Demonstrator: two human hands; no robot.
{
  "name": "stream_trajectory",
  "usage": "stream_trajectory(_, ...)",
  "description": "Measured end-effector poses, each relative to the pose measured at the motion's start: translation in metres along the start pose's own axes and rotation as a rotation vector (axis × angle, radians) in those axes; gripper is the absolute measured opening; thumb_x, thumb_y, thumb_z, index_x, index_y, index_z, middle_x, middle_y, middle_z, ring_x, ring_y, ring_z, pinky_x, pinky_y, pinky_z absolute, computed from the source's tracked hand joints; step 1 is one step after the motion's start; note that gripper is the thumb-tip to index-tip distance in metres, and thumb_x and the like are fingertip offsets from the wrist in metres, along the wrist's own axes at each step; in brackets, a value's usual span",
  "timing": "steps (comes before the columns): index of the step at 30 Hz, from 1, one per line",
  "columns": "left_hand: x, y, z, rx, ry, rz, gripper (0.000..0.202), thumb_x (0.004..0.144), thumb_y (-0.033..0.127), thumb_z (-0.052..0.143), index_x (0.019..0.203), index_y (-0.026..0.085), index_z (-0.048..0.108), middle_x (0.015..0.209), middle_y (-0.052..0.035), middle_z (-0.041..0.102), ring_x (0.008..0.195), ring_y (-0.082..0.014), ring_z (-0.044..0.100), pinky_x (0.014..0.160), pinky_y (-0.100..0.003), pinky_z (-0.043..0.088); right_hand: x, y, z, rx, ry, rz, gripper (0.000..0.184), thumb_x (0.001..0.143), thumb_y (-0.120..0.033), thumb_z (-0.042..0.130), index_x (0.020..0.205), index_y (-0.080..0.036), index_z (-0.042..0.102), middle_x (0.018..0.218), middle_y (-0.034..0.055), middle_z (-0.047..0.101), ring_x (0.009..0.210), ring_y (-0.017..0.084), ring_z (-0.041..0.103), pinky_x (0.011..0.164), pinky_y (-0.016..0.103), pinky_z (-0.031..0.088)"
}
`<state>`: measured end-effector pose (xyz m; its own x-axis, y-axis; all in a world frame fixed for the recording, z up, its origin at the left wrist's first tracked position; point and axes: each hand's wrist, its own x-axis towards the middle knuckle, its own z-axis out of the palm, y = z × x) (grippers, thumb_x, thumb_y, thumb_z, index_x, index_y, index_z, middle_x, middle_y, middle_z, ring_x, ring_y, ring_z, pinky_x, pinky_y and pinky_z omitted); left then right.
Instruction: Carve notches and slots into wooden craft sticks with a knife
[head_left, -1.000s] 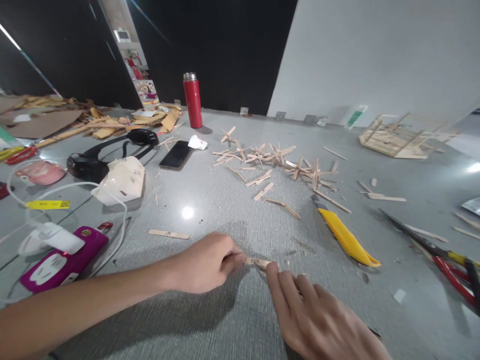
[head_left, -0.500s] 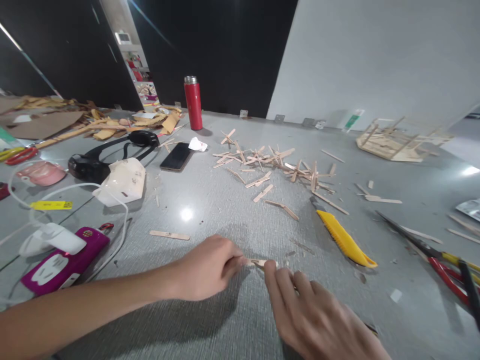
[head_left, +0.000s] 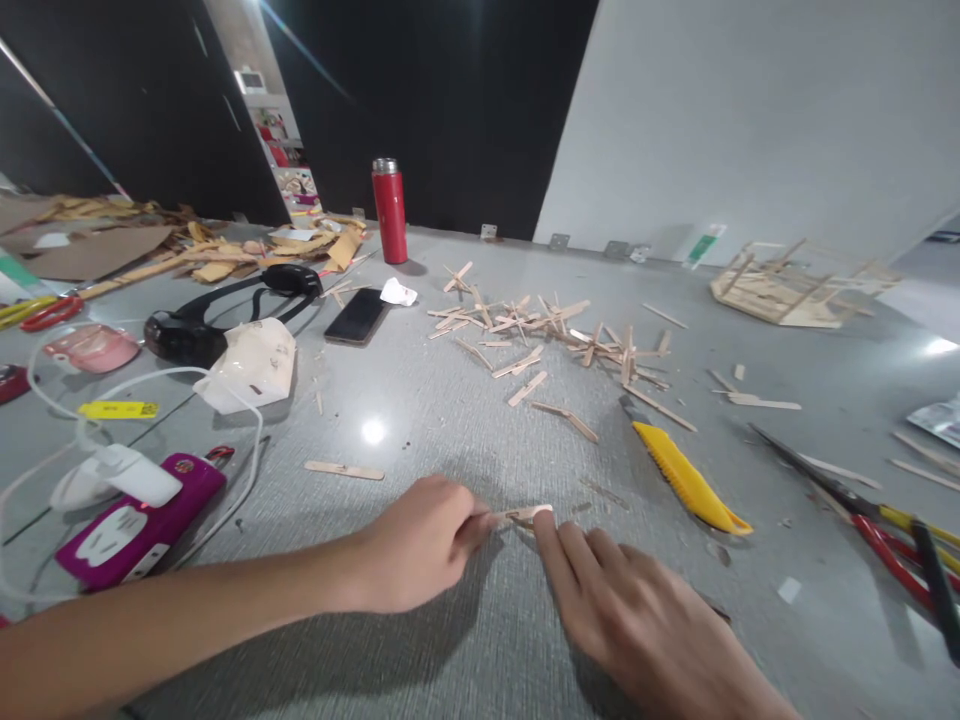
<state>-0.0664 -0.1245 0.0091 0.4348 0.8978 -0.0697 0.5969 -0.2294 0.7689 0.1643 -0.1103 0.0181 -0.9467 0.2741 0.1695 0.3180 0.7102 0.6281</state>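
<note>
My left hand point(head_left: 427, 545) is closed in a pinch on the left end of a short wooden craft stick point(head_left: 519, 513), just above the grey table. At the stick's other end, the fingertips of my right hand point(head_left: 630, 600) are pressed together against it; the right thumb is hidden. Between my hands a dark slot or mark shows in the wood. Another craft stick point(head_left: 345, 470) lies flat to the left of my hands. Beyond them, several crossed and joined sticks point(head_left: 540, 320) form a loose pile. A yellow utility knife point(head_left: 686, 478) rests to the right, blade pointing away.
Scissors point(head_left: 862, 500) lie far right, and a stick frame point(head_left: 787, 290) stands behind them. On the left are a purple power strip point(head_left: 142, 520) with a white cable, a white box-like piece point(head_left: 251, 365) and black headgear point(head_left: 187, 335). A phone point(head_left: 358, 316) and red bottle point(head_left: 390, 215) are further back.
The right fingers have straightened and shifted slightly at the stick's end, which now tilts up a little. The left hand keeps its pinch. The whole view has shifted slightly.
</note>
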Motion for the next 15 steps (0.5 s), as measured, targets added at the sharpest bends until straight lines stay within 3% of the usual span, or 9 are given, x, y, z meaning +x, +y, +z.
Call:
stream_trajectory(4,-0.003,0.003,0.009,0.07,0.068,0.085,0.042,0.104,0.029,0.036,0.063,0.02,0.032,0.055,0.0071,0.027,0.051,-0.0099,0.02,0.052,-0.029,0.016,0.013,-0.017,-0.024,-0.153,-0.185,0.022,0.035,0.077,-0.002,0.048,0.101,-0.001,0.074,0.062,0.0073,0.058,0.048,0.018,0.055,0.039,0.028,0.042)
stream_trajectory(6,-0.003,0.003,0.011,0.098,0.089,0.111,0.042,0.105,0.028,0.036,0.064,0.02,0.032,0.055,0.0074,0.026,0.051,-0.01,0.018,0.052,-0.029,0.016,0.015,-0.02,-0.025,-0.179,-0.237,0.039,0.031,0.08,-0.002,0.05,0.097,-0.004,0.075,0.059,0.005,0.054,0.046,0.016,0.052,0.039,0.027,0.04)
stream_trajectory(8,-0.003,0.003,0.011,0.113,0.079,0.073,0.043,0.104,0.027,0.036,0.063,0.02,0.03,0.053,0.0075,0.026,0.049,-0.0097,0.018,0.051,-0.029,0.016,0.012,-0.017,-0.017,-0.177,-0.177,0.037,0.032,0.081,-0.001,0.049,0.099,-0.005,0.075,0.061,0.006,0.056,0.048,0.017,0.053,0.041,0.028,0.04)
stream_trajectory(12,-0.003,0.003,0.011,0.135,0.078,0.002,0.044,0.102,0.023,0.04,0.06,0.02,0.028,0.049,0.0074,0.026,0.045,-0.0088,0.019,0.05,-0.03,0.015,0.001,0.004,0.013,-0.032,0.093,-0.034,0.04,0.082,0.003,0.044,0.113,0.002,0.07,0.08,0.0157,0.071,0.062,0.022,0.063,0.051,0.033,0.047)
stream_trajectory(15,-0.006,0.008,0.013,0.127,0.114,-0.006,0.041,0.102,0.022,0.036,0.062,0.02,0.032,0.051,0.0063,0.033,0.046,-0.0091,0.026,0.051,-0.028,0.018,-0.001,0.016,0.022,-0.006,0.147,-0.071,0.037,0.088,-0.002,0.043,0.115,0.002,0.069,0.085,0.0161,0.073,0.067,0.021,0.064,0.058,0.034,0.05)
